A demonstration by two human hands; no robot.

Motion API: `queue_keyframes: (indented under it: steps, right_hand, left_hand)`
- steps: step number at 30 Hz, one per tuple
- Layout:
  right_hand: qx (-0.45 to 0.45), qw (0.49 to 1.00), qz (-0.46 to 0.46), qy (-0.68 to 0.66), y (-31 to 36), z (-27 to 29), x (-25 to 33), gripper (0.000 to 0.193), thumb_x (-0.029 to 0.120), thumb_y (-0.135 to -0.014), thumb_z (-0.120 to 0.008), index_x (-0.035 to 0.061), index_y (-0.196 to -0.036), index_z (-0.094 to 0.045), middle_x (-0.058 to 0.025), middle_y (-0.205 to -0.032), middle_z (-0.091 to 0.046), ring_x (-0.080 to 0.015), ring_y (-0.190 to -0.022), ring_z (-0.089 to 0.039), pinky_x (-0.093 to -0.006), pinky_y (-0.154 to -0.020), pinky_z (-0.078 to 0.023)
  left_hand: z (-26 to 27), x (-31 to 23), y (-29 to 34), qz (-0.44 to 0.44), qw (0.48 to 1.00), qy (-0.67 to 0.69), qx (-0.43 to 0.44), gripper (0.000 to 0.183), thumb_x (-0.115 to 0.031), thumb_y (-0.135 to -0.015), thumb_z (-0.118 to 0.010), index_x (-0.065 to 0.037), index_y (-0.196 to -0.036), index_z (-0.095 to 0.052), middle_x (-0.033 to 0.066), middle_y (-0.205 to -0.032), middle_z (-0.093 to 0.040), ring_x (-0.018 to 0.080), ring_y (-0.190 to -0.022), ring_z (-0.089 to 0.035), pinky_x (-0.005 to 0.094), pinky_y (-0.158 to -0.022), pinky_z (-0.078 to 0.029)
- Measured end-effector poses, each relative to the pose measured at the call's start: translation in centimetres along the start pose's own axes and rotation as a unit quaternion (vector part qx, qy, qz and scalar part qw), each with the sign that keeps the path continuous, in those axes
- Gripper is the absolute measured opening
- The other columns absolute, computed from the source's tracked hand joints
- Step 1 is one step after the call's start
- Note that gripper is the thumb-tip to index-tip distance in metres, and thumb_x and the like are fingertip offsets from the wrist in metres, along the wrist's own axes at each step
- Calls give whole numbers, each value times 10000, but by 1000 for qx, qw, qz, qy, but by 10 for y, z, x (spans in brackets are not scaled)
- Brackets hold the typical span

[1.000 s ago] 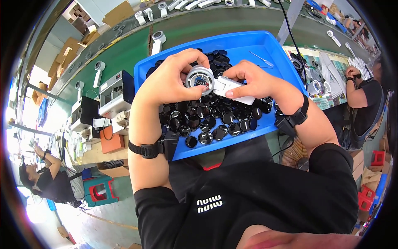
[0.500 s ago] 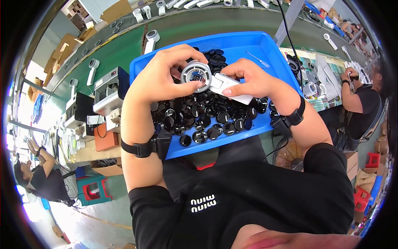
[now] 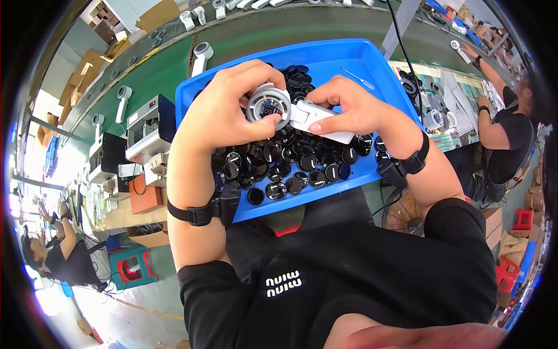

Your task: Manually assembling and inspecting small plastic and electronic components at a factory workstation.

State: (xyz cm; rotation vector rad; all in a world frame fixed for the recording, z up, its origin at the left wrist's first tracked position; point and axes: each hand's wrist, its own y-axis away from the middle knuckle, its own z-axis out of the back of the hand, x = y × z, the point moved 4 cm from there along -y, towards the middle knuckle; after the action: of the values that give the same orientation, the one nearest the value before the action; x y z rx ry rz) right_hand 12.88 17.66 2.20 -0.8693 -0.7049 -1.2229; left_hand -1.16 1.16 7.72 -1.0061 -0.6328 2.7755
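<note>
A white handheld fan with a round head and a hinged handle is held over a blue tray. Its round head faces up, open in the middle, with a small dark circuit board inside. My left hand curls around the head, thumb pressed on the lower right of the ring. My right hand pinches the handle near the hinge between thumb and fingers. Many glossy black discs lie heaped in the tray beneath. A thin screwdriver rests at the tray's far right.
Beyond the tray runs a green conveyor belt carrying white fans. At left stand a box-shaped machine and an orange box. A bench with grey rings is at right, where a co-worker sits. A black cable hangs near the tray.
The fan stays in both my hands, with its head tilted slightly. The co-worker at right has stretched an arm toward a white fan on the belt. The view has shifted a little.
</note>
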Motion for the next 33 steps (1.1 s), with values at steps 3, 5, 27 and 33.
queue_keyframes:
  steps: [3, 5, 27, 33]
  right_hand:
    - [-3, 1000, -2, -18, 2, 0, 0, 342, 268, -829, -808, -41, -953, -727, -70, -703, -657, -107, -636, -549, -306, -597, -445]
    - [-5, 1000, 1, -18, 2, 1, -1, 343, 264, -829, -811, -42, -960, -728, -69, -706, -661, -102, -641, -556, -302, -598, -448]
    - [-111, 993, 21, 35, 0, 1, 8, 388, 328, -891, -799, -35, -966, -685, -76, -734, -649, -104, -686, -569, -299, -638, -467]
    - [-93, 995, 21, 36, 0, 0, 18, 379, 311, -882, -805, -32, -1005, -703, -88, -767, -669, -107, -701, -587, -298, -664, -490]
  left_hand:
    - [0, -1, 0, -2, 1000, 2, 5, 405, -95, -654, -739, -23, -1036, -626, 71, -1004, -637, 161, -758, -587, 283, -638, -480]
    - [-1, -5, -2, -4, 1000, -13, 6, 405, -92, -653, -731, -25, -1036, -619, 76, -997, -633, 180, -770, -590, 295, -661, -488]
    - [-1, 12, -3, -63, 962, 260, -53, 485, 36, -820, -667, 21, -1304, -642, 156, -1372, -584, 242, -1232, -596, 356, -1043, -481]
    - [2, 19, -4, -78, 981, 169, -49, 491, 30, -803, -675, 29, -1293, -648, 173, -1362, -602, 238, -1255, -588, 355, -1052, -464]
